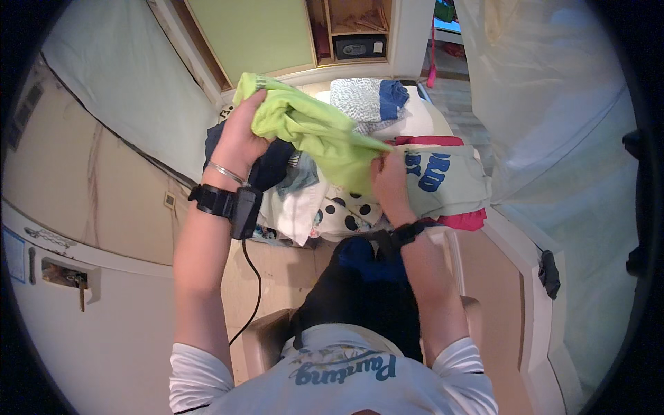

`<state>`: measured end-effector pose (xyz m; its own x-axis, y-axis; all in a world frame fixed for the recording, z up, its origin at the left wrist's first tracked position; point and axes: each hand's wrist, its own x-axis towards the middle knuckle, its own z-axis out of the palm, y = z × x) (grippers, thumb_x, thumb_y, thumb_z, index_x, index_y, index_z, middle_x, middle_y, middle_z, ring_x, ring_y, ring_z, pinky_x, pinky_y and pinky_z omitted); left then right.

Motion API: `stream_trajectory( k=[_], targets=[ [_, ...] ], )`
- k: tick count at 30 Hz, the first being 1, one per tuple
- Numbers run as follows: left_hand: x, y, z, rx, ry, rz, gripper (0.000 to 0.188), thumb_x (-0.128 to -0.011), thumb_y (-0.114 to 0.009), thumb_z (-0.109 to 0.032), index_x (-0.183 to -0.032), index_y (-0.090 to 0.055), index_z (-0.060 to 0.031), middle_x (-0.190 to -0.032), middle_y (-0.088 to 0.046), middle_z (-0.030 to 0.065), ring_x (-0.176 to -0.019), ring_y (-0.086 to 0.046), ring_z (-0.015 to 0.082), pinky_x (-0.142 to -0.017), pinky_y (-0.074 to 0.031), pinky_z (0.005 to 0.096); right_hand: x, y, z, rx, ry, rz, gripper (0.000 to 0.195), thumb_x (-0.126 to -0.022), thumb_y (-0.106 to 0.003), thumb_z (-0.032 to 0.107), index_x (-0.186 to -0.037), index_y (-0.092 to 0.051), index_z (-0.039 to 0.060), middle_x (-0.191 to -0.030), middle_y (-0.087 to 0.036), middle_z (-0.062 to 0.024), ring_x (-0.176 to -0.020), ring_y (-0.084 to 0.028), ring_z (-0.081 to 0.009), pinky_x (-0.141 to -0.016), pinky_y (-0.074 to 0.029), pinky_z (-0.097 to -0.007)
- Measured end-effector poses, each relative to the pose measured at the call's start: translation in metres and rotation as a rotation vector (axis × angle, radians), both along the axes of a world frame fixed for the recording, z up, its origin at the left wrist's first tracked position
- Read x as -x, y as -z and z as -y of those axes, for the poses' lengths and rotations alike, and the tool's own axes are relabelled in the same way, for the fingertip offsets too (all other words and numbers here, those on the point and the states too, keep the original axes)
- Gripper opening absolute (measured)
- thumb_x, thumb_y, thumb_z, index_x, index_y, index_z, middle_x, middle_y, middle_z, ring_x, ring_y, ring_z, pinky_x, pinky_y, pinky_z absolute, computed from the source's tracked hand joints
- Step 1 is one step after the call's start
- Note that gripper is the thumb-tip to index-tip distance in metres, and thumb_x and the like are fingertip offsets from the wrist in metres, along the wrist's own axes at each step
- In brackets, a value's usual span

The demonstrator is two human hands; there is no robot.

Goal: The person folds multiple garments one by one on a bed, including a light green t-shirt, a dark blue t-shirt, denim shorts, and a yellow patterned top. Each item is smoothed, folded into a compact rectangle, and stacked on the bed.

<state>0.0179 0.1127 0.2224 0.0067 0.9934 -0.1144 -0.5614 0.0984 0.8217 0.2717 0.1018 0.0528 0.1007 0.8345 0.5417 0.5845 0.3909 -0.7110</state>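
A lime-green garment (316, 129) hangs bunched between both hands, above a pile of clothes. My left hand (246, 127) grips its upper left part. At its right edge, my right hand (389, 179) pinches a stretched corner. Below the cloth lie a white fabric with black dots (350, 220), a white cloth (293, 212) and a dark navy garment (272, 166). Beside my right hand rests a folded pale green garment with blue letters (446, 181), on top of red cloth (464, 220). A grey-white patterned folded cloth with a blue part (358, 98) lies farther back.
Behind the pile stands a cabinet with a green door (254, 36) and open shelves holding a black safe (359, 47). Translucent sheeting (524, 93) hangs at the right. A black cable (258, 282) runs down from the device on my left wrist. Chair arms (264, 337) flank my lap.
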Motion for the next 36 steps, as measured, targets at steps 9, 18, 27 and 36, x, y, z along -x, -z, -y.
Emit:
stream_trajectory(
  k=[9,18,27,36],
  targets=[
    [0.060,0.037,0.040,-0.048,0.094,0.114,0.038,-0.097,-0.053,-0.023,-0.126,-0.052,0.0012,-0.120,-0.062,0.0140,-0.109,-0.061,0.0251,-0.093,-0.051,0.0375,-0.037,-0.072,0.019,-0.404,-0.112,0.422,0.017,-0.073,-0.063,0.009,-0.087,-0.063,0.0005,-0.111,-0.061,-0.0152,-0.102,-0.056,-0.0335,-0.089,-0.045,-0.0450],
    [0.107,0.202,0.139,0.313,0.055,-0.151,0.043,-0.100,-0.046,-0.018,-0.140,-0.036,-0.0044,-0.134,-0.050,0.0109,-0.117,-0.055,0.0235,-0.097,-0.048,0.0355,-0.014,0.069,0.098,0.272,-0.773,0.778,0.014,-0.077,-0.060,0.016,-0.081,-0.061,0.0036,-0.088,-0.060,-0.0161,-0.084,-0.062,-0.0344,-0.071,-0.051,-0.0443],
    [0.089,0.209,0.159,0.205,-0.033,-0.724,0.040,-0.098,-0.049,-0.016,-0.135,-0.044,-0.0022,-0.126,-0.057,0.0112,-0.112,-0.056,0.0172,-0.093,-0.045,0.0302,0.058,0.060,0.098,0.732,-0.689,-0.084,0.041,-0.092,-0.059,0.035,-0.117,-0.054,0.0032,-0.112,-0.062,-0.0136,-0.105,-0.060,-0.0273,-0.088,-0.048,-0.0364],
    [0.005,0.166,0.128,-0.132,0.098,-1.140,0.054,-0.093,-0.053,-0.014,-0.143,-0.035,-0.0045,-0.121,-0.059,0.0198,-0.114,-0.058,0.0276,-0.095,-0.045,0.0327,0.112,0.066,0.087,0.930,-0.922,-1.023,0.056,-0.100,-0.042,0.046,-0.142,-0.036,0.0085,-0.134,-0.049,-0.0092,-0.116,-0.051,-0.0198,-0.097,-0.044,-0.0344]
  ],
)
